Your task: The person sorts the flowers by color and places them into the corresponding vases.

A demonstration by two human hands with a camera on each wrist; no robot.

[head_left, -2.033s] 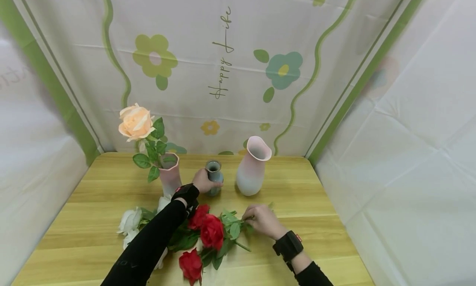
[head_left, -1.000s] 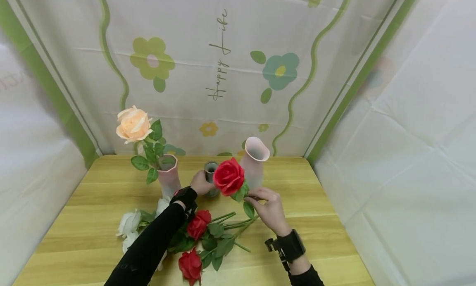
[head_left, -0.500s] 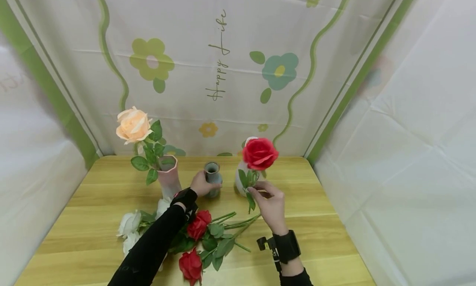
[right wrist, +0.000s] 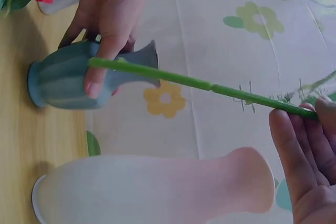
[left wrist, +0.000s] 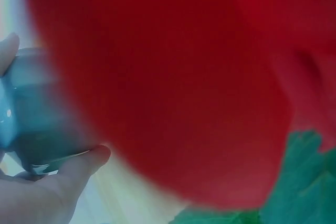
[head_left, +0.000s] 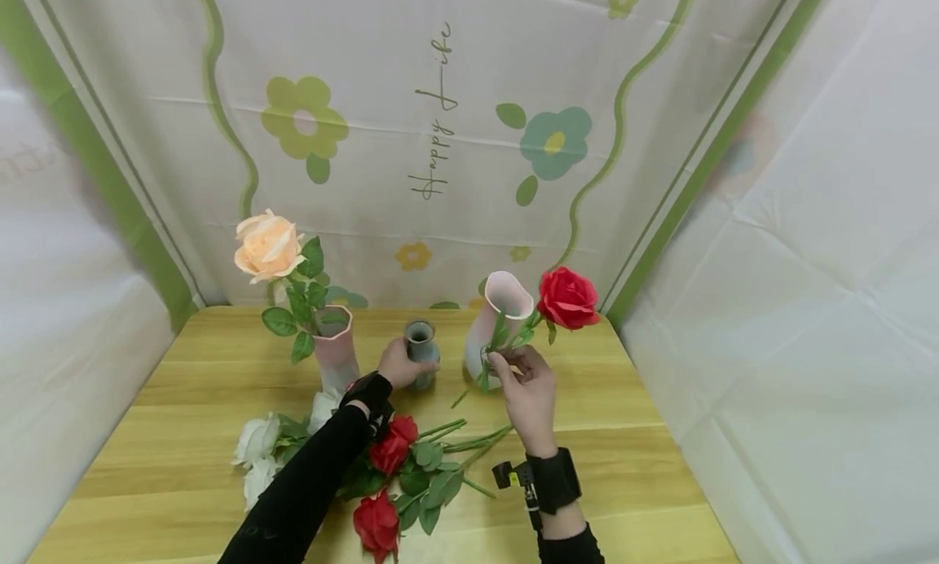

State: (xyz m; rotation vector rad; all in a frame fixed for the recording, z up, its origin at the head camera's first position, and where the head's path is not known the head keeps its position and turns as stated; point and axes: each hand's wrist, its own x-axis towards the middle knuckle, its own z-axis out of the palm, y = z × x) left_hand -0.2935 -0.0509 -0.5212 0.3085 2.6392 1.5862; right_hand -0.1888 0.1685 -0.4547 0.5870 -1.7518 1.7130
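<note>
My left hand [head_left: 399,363] holds a small blue-grey vase [head_left: 421,350] upright on the table, fingers and thumb round its body. In the right wrist view, that vase [right wrist: 68,77] has a flared mouth. My right hand [head_left: 531,393] pinches the stem of a red rose [head_left: 568,297] in front of the tall vase. Its bloom leans right, and the stem [right wrist: 210,86] slants towards the small vase. The stem's end overlaps my left thumb in the right wrist view; I cannot tell whether they touch. A blurred red bloom [left wrist: 173,87] covers most of the left wrist view.
A tall pink-and-white vase [head_left: 480,344] stands right of the small one. A pink vase [head_left: 336,356] at left holds a peach rose [head_left: 267,246]. Red roses [head_left: 394,443] and white roses [head_left: 257,440] lie in front, partly under my left arm. A printed curtain [head_left: 367,59] hangs behind.
My right hand has lifted one red rose from the pile and brought it up before the tall vase. The bloom has swung right. My left hand stays on the small vase.
</note>
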